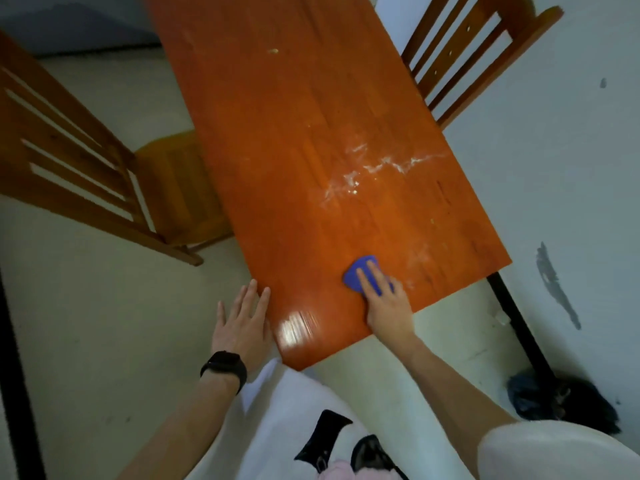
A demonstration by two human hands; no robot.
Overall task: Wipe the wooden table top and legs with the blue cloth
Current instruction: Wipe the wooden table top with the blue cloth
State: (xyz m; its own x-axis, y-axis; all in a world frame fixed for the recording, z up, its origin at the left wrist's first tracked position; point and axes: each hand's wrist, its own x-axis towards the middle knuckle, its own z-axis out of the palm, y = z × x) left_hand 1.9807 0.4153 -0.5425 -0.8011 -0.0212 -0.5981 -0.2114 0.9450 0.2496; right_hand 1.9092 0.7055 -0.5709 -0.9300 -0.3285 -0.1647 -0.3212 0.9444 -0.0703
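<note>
Left hand (pixel 242 323) flat, fingers spread, bracing table (pixel 311 133) edge; my right hand (pixel 384 299) presses cloth (pixel 360 271), fingers straight, wiping top.

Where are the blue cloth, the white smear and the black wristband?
blue cloth (pixel 356 271): head view, bare part beyond the fingertips.
white smear (pixel 377 166): head view, middle of the streaks.
black wristband (pixel 224 366): head view, its top face.

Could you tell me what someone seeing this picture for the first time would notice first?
The orange wooden table top fills the middle of the view, with white smears across its right half. Near its close end, the right hand presses a blue cloth flat on the wood, while the left hand, a black watch on its wrist, rests against the table's left edge.
</note>
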